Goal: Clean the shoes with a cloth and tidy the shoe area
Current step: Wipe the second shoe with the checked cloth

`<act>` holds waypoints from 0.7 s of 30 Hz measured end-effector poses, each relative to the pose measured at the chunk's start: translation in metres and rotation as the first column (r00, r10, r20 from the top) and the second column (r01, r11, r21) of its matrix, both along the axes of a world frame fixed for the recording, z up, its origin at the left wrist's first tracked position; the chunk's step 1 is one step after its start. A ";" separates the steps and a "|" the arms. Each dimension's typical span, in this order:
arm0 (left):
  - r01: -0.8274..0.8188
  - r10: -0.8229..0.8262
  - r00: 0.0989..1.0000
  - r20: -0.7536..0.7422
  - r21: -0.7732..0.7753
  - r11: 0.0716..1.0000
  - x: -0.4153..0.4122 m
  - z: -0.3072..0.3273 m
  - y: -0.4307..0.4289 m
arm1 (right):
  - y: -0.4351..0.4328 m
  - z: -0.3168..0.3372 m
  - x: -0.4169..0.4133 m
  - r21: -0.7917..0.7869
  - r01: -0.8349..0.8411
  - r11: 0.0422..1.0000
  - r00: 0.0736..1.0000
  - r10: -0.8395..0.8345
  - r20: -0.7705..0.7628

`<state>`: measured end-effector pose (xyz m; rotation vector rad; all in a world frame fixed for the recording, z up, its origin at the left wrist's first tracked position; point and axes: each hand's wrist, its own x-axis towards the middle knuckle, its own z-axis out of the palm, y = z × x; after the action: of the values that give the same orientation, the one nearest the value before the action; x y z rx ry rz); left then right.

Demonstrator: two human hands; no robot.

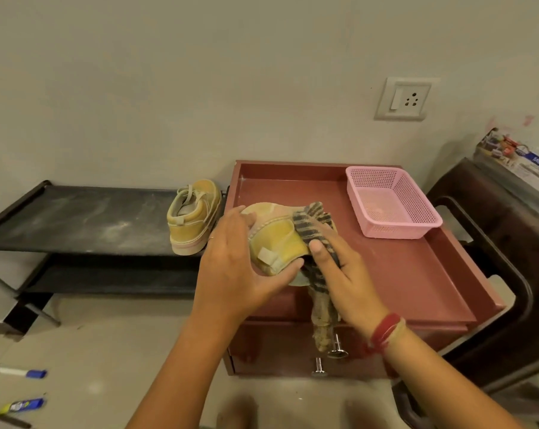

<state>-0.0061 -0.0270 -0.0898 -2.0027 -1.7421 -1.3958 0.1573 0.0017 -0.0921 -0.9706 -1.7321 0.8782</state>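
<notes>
The left hand (231,261) is gripping and half hiding a dusty yellow shoe (277,239), the right hand (345,280) clutching a striped cloth (311,224) against it.

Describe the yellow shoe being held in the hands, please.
The held shoe is mustard yellow, suede-like, with pale stitching, a pale heel tab and a pinkish sole. It is tipped on its side above the red cabinet top. The left hand grips it; the right hand presses a striped cloth against its upper.
</notes>
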 end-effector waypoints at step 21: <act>0.032 -0.029 0.997 0.073 -0.043 0.999 -0.013 -0.003 -0.002 | -0.017 -0.005 -0.010 -0.018 -0.202 0.979 0.979 0.203 0.022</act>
<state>-0.0194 -0.0291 -0.0923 -2.0335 -1.7942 -1.4691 0.1476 -0.0155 -0.0976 -0.8273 -1.8708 1.0148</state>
